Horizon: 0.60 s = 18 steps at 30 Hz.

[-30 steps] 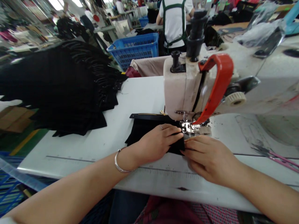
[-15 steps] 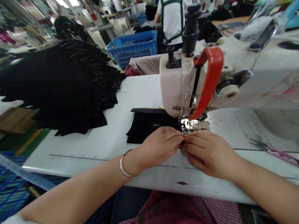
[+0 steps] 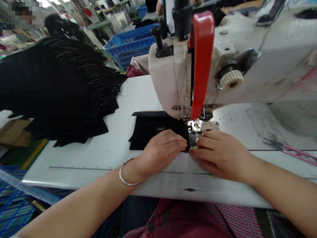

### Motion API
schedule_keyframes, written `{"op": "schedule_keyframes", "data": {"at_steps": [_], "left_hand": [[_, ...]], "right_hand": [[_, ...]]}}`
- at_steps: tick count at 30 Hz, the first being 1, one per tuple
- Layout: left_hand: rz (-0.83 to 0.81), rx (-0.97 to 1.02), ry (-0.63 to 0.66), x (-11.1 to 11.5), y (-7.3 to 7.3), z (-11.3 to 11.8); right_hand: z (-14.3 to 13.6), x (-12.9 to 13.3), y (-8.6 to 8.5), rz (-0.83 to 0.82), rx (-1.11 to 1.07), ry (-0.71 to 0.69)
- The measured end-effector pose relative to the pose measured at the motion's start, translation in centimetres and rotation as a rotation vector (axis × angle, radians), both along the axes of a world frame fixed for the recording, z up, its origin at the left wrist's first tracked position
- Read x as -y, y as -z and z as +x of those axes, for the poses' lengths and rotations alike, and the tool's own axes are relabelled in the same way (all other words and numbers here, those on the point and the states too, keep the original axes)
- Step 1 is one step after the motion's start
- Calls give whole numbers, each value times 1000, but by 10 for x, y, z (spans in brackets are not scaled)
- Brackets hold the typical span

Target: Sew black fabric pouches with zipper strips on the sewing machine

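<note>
Head view: I'm seeing the black cloth piece (image 3: 143, 134) lying flat on the white desk (image 3: 119, 132), label (image 3: 160, 128) facing up, zip strip (image 3: 148, 113) along its 12 o'clock edge. Its 3 o'clock edge is sitting by the presser foot (image 3: 194, 126) of the sewing mach. (image 3: 168, 76).

My hands are working at its 4-5 o'clock corner. L hand (image 3: 160, 148) is half-open, fingers together, pressing on top; R hand (image 3: 220, 152) is curling, fingertips bunched at the corner. Can't tell if either's pinching cloth.

Pile of black pieces (image 3: 61, 89) is lying at 10 o'clock, snips (image 3: 289, 151) at approx. 3.

Step in hand, I'm judging: steadying & aligning the edge. Next move is calling for light, even guiding w/ both hands, edge straight, fingertips clear of the foot.
</note>
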<state>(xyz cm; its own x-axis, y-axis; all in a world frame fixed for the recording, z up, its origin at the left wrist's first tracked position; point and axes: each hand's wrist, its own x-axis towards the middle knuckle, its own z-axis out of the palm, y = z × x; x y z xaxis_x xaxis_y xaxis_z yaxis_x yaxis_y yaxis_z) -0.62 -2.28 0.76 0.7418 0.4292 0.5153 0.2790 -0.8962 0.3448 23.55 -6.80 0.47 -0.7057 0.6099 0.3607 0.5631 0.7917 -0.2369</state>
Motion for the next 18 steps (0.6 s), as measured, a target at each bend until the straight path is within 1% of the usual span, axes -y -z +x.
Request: {"op": "schedule_keyframes", "data": {"at_steps": [2, 4, 5, 9, 11, 13, 16, 18], "left_hand": [[-53, 82, -78, 0, 0, 0], [-75, 109, -125, -1, 0, 0], [-68, 96, -116, -1, 0, 0], [-12, -68, 19, 0, 1, 0], [-15, -97, 30, 1, 1, 0], [-55, -33, -46, 2, -1, 0], [-151, 80, -228, 2, -3, 0], [-189, 83, -275, 3, -4, 0]], "right_hand": [[0, 0, 0, -1, 8, 5], [0, -1, 1, 0, 11, 8], [0, -1, 1, 1, 11, 12], [0, -1, 2, 0, 10, 15], [0, 0, 1, -1, 7, 15], [-2, 0, 0, -11, 14, 26], [-7, 1, -1, -39, 57, 66], [-10, 1, -1, -43, 74, 96]]}}
